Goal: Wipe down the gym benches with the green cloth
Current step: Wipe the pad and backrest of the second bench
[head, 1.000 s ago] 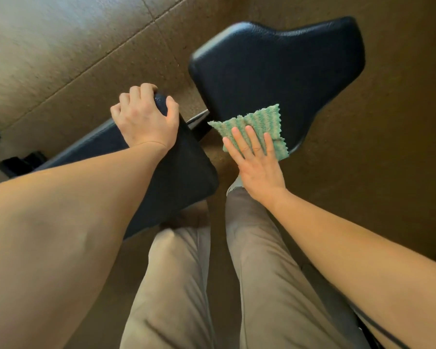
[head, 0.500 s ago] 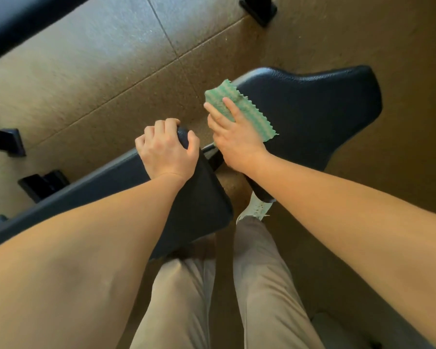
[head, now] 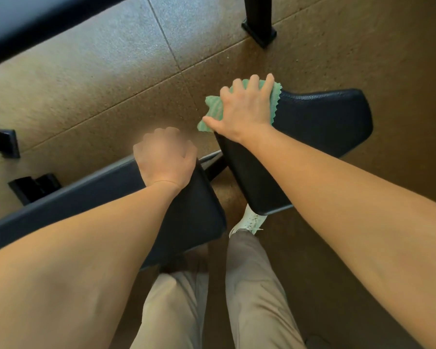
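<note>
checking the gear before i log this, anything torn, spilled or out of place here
Nothing stands out. The right hand presses the green striped cloth over the far edge of the black padded seat, the left hand grips the end of the long black padded backrest; no tears or spills show.

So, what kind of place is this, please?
Most likely a gym: the right hand presses a green cloth on a black padded bench seat, the left hand grips a second long padded bench, and the floor is speckled rubber-like tiles.
</note>
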